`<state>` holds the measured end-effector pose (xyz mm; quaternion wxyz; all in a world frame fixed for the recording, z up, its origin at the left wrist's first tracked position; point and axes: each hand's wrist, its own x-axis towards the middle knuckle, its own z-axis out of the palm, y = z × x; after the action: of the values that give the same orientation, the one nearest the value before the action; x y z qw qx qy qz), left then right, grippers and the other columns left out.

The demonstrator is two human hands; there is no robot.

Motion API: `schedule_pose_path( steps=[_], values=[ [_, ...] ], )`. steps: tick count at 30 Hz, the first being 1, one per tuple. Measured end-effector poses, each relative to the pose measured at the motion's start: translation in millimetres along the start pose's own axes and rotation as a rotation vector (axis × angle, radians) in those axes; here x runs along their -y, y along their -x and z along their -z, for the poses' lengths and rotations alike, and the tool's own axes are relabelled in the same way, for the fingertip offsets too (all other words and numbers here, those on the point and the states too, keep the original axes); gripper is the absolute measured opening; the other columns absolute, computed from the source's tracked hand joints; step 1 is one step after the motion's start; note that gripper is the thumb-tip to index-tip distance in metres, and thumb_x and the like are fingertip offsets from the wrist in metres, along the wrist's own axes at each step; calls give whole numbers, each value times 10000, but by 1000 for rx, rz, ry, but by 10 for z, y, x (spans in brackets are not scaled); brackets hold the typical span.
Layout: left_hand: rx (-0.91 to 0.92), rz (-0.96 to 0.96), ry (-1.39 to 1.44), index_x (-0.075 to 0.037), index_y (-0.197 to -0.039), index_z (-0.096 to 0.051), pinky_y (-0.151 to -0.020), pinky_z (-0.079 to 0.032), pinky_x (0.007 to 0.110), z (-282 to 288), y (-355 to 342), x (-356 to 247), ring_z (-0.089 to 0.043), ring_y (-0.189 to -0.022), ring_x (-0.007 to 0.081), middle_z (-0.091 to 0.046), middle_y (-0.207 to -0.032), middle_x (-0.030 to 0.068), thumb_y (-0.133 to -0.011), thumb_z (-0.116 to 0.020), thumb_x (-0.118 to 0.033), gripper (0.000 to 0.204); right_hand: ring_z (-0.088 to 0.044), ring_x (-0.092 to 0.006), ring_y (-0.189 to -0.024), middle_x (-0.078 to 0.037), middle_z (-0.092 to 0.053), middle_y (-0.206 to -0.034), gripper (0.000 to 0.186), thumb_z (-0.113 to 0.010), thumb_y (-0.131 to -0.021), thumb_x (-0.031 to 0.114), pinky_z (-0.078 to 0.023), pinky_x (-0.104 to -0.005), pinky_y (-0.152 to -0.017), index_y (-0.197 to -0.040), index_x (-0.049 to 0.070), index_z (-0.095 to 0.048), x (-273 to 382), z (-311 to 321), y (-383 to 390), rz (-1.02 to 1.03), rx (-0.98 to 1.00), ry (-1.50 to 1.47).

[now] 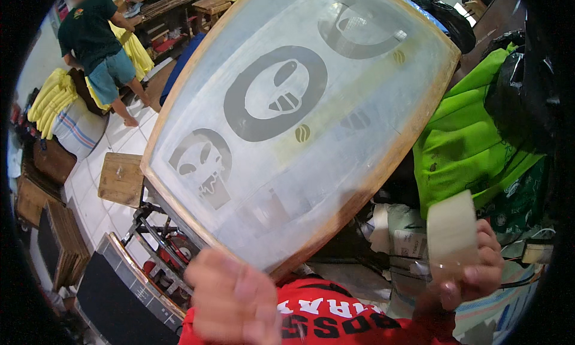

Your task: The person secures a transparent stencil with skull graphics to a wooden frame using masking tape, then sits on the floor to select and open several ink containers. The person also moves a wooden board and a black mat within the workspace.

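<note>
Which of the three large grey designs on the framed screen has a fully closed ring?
The middle design: its ring runs unbroken, while the upper design and lower-left design show open, partial rings.

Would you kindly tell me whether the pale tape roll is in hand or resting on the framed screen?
In hand: the right hand grips the tape roll near its lower end, visibly apart from the framed screen.

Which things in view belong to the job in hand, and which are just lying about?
Probably in use:
pale, wide tape roll, held in the right hand
large white mesh screen with brown wooden frame, by the blurred left hand

Probably lying about:
bright green cloth
bundled yellow cloths
striped white woven sack
</note>
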<state>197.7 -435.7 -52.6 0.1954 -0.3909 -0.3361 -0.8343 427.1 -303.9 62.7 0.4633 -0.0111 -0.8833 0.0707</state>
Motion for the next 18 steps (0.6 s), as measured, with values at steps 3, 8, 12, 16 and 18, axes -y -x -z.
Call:
schedule_pose_path(
  steps=[3,8,12,16,18],
  values=[
    [22,464,-19,-87,-973,-620,-784,-407,304,-122,188,425,-537,-806,158,-588,-826,6,-816,-819,-130,258,-505,-139,-495,27,-524,-589,296,-847,-815,306,-426,-311,-546,-1000,150,-677,6,-66,154,-175,23,68],
    [-71,760,-340,-58,-879,-678,-758,-410,290,-663,620,1274,-508,-804,118,-597,-801,7,-812,-861,-143,213,-463,-188,-511,-11,-481,-570,382,-804,-848,358,-411,-339,-560,-1019,71,-620,19,-48,238,-263,127,166],
    [-68,816,-569,-91,-900,-710,-809,-397,331,-783,804,1587,-515,-844,145,-652,-824,-5,-800,-883,-290,283,-499,-208,-551,-41,-537,-632,376,-820,-833,359,-420,-346,-579,-989,67,-641,26,20,377,-375,101,93],
    [-40,843,-633,-115,-917,-722,-938,-326,368,-832,891,1667,-500,-910,141,-677,-783,-71,-801,-866,-362,309,-578,-252,-679,-91,-623,-762,380,-830,-821,357,-479,-384,-669,-986,57,-664,36,126,539,-456,108,156],
    [-42,828,-676,-110,-919,-722,-934,-332,372,-842,910,1684,-504,-915,143,-683,-766,-80,-796,-867,-356,311,-604,-270,-741,-108,-653,-822,382,-831,-819,357,-502,-400,-726,-989,54,-672,26,166,585,-494,131,168]
  ],
)
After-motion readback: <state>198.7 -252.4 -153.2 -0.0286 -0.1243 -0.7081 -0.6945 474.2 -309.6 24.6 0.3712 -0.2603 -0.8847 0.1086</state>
